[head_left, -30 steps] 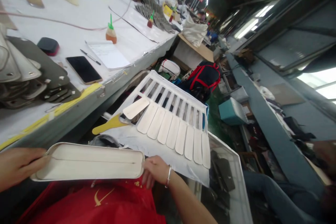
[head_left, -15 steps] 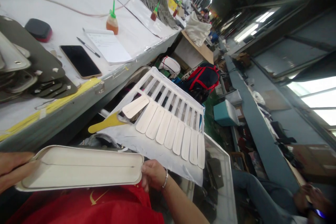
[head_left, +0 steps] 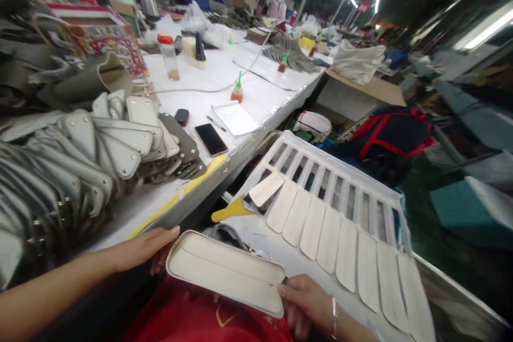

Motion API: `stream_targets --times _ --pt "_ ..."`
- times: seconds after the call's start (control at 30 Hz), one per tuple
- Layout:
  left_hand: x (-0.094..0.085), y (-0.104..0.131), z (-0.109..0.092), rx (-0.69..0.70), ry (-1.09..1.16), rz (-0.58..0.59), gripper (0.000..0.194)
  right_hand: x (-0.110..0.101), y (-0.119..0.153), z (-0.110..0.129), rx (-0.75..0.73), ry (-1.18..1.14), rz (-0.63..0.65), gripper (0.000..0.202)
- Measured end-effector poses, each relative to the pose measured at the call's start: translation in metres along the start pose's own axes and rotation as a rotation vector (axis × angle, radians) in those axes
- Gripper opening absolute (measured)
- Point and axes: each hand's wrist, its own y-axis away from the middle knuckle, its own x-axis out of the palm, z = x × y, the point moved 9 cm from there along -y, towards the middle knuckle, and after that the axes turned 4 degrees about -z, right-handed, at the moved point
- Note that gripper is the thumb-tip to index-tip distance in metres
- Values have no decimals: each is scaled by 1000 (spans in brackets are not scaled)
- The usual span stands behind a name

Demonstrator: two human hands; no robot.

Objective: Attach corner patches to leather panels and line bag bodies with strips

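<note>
A shallow cream tray-like piece (head_left: 226, 272) with a raised rim lies tilted above my lap, a thin line running along its inside. My right hand (head_left: 302, 299), with a bracelet at the wrist, grips its right end, thumb on the rim and fingers underneath. At the left end is my left hand (head_left: 154, 248), one digit stretched along the top corner and the other fingers partly hidden behind the edge. Beyond my hands, several flat cream strips (head_left: 312, 230) lie side by side on a white slatted rack (head_left: 320, 155). A yellow-handled tool (head_left: 232, 209) rests at the rack's left edge.
Stacked grey pieces (head_left: 68, 165) with metal studs crowd the table (head_left: 160, 211) at left. A phone (head_left: 211, 139), a notepad (head_left: 236, 117) and a green-tipped bottle (head_left: 237, 91) stand farther back. A black-and-red bag (head_left: 395, 131) sits beyond the rack.
My view has swung left and up, so the stacked grey pieces now show. The tray-like piece is farther from me and tilts down to the right. My left hand has shifted on its end.
</note>
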Motion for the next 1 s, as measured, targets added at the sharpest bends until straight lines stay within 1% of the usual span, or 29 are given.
stream_targets --times 0.07,0.13,0.27,0.33,0.4,0.53,0.6,0.7,0.77,0.8,0.83,0.87,0.9,0.93,0.97,1.0 --pt "1 0 5 -41 116 -24 66 -1 0 -2 -15 21 -37 52" --pt "4 0 9 -57 186 -26 63 -2 2 -3 -29 35 -66 50" --pt "13 -1 15 -73 342 74 52 -4 4 -4 -49 23 -69 47" --pt "14 0 14 -62 353 89 46 -4 4 -5 -58 12 -60 47" --pt "12 1 8 -40 227 47 41 -3 4 -5 -61 4 -60 45" --pt "5 6 -5 -80 -221 -97 38 -1 6 -4 -54 34 -89 41" --pt "4 8 -16 -64 -391 -144 39 1 6 -3 -32 70 -97 39" --pt "3 9 -32 32 -559 -203 37 -3 10 -1 22 168 -96 37" --pt "4 8 -36 70 -622 -222 36 -10 18 6 42 315 -101 36" --pt "5 8 -36 78 -635 -221 36 -15 24 15 15 433 -130 36" --pt "5 8 -36 80 -638 -216 36 -20 31 29 -45 573 -194 38" --pt "6 7 -36 80 -635 -209 37 -22 39 48 -140 717 -289 39" --pt "7 7 -35 81 -629 -202 37 -19 49 70 -266 847 -392 39" --pt "7 7 -35 81 -623 -196 37 -8 59 93 -421 951 -493 38" --pt "8 8 -35 80 -617 -193 37 10 66 113 -580 1008 -556 35" --pt "8 8 -35 79 -614 -194 37 36 70 127 -742 1036 -546 31"
